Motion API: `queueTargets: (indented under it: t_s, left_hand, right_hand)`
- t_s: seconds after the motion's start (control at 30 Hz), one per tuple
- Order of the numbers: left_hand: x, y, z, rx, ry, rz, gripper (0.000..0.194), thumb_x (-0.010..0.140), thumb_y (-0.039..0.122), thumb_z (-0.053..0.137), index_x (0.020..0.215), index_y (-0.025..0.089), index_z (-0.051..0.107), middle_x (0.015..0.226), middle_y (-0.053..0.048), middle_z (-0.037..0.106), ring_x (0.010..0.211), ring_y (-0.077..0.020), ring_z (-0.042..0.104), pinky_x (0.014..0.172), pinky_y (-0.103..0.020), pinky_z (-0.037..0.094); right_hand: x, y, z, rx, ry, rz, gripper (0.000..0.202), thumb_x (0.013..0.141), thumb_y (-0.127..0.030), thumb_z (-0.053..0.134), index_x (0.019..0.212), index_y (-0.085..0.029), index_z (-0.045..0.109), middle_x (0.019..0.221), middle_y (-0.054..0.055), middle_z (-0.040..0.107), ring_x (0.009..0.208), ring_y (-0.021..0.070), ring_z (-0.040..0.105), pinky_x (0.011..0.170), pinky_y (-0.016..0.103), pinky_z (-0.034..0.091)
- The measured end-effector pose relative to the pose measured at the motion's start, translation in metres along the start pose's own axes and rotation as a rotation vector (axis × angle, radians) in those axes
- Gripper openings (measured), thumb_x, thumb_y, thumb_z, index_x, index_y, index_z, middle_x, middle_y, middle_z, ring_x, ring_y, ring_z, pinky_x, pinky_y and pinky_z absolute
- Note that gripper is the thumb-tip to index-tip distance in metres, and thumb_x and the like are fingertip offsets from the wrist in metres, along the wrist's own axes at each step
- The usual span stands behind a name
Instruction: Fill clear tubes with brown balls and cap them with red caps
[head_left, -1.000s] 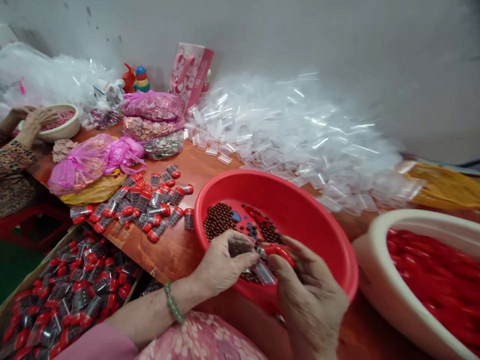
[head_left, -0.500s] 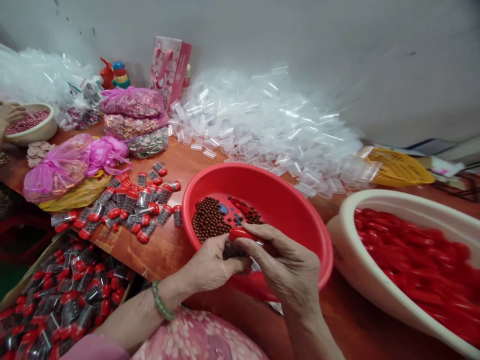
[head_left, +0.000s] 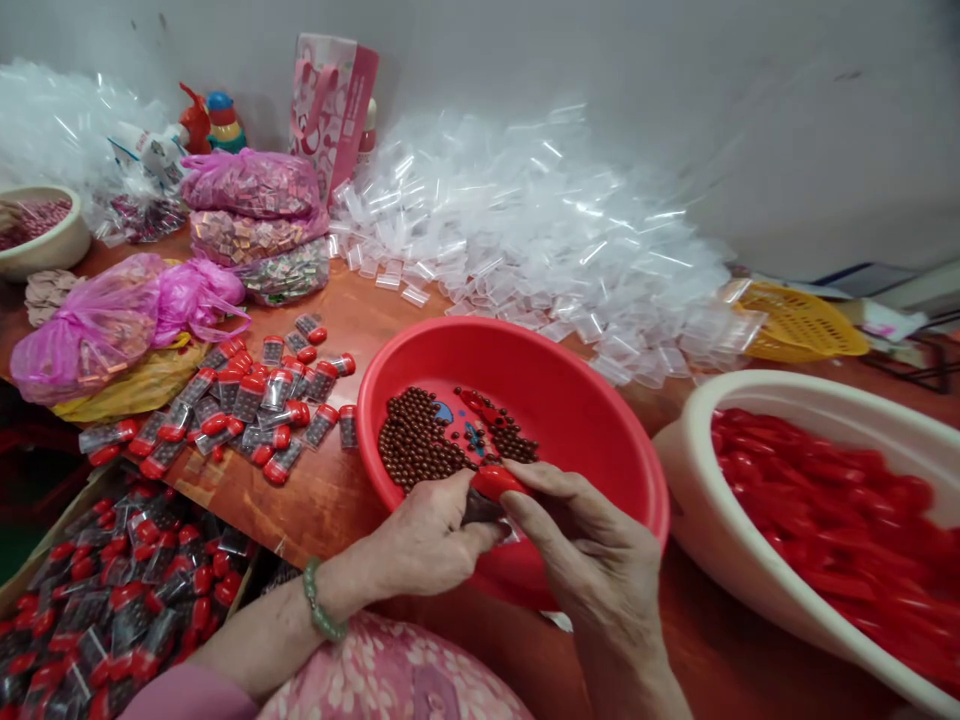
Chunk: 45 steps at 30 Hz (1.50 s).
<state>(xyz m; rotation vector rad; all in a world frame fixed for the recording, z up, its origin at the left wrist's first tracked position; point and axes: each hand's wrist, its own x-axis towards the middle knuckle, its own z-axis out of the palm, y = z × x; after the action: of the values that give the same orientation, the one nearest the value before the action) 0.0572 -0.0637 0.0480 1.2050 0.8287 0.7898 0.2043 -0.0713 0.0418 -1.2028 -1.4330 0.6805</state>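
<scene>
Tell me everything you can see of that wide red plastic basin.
The wide red basin looks like plastic, with flared walls and a rounded rim. It stands upright on the reddish-brown table. Small glossy brown balls lie inside, mostly toward the left, around a blue print on its floor. The left hand and right hand hide part of its near rim; any contact is unclear.

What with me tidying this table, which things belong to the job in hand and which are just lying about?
Seemingly in use:
red-capped container, between left hand and right hand
red basin, brown beads
white basin, red pieces
clear pieces
filled containers

Probably just lying about:
pink bag
yellow basket
</scene>
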Motion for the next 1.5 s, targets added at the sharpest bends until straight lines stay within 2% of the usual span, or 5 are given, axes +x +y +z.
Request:
queueTargets:
  t_s: [0.53, 0.73, 0.97, 1.13, 1.5]
  left_hand:
    - [0.02, -0.003, -0.003, -0.184, -0.077, -0.096, 0.016, 0.08, 0.018, 0.06, 0.094, 0.013, 0.067, 0.077, 0.0, 0.056, 0.073, -0.0118, 0.049, 0.075, -0.025, 0.043]
    - [0.023, -0.001, -0.007, -0.217, -0.117, -0.124, 0.007, 0.075, 0.011, 0.058, 0.08, 0.016, 0.058, 0.071, 0.004, 0.047, 0.064, -0.009, 0.039, 0.064, -0.022, 0.035]
    - [0.028, -0.001, -0.009, -0.287, -0.199, -0.305, 0.025, 0.073, 0.031, 0.07, 0.066, 0.017, 0.05, 0.058, 0.004, 0.047, 0.056, -0.0086, 0.042, 0.055, -0.023, 0.032]
    - [0.033, 0.003, -0.008, -0.453, -0.139, -0.376, 0.048, 0.051, 0.049, 0.085, 0.064, 0.014, 0.055, 0.059, 0.004, 0.051, 0.057, -0.0079, 0.045, 0.059, -0.023, 0.037]
    - [0.039, 0.001, -0.007, -0.597, -0.115, -0.369, 0.048, 0.045, 0.042, 0.09, 0.066, 0.012, 0.059, 0.065, 0.004, 0.056, 0.063, -0.0077, 0.047, 0.065, -0.023, 0.036]
  right_hand:
    - [0.0, 0.006, -0.001, -0.12, 0.027, 0.028, 0.016, 0.08, -0.021, 0.07, 0.095, -0.024, 0.073, 0.088, 0.003, 0.072, 0.08, 0.0182, 0.068, 0.077, 0.033, 0.058]
    - [0.006, 0.006, -0.01, -0.345, -0.154, -0.246, 0.026, 0.084, -0.015, 0.063, 0.109, -0.023, 0.063, 0.093, 0.005, 0.069, 0.081, 0.0183, 0.067, 0.072, 0.032, 0.057]
    - [0.016, -0.003, -0.019, -0.682, -0.376, -0.5, 0.061, 0.081, -0.054, 0.063, 0.125, -0.015, 0.047, 0.095, 0.015, 0.066, 0.083, 0.0291, 0.065, 0.067, 0.042, 0.055]
    - [0.02, 0.002, -0.009, -0.866, -0.31, -0.646, 0.058, 0.086, -0.038, 0.052, 0.133, -0.007, 0.037, 0.091, 0.016, 0.062, 0.078, 0.028, 0.061, 0.065, 0.041, 0.052]
    - [0.026, 0.014, -0.006, -0.786, -0.276, -0.642, 0.059, 0.082, -0.034, 0.054, 0.134, -0.013, 0.037, 0.084, 0.01, 0.059, 0.069, 0.0229, 0.06, 0.056, 0.033, 0.05]
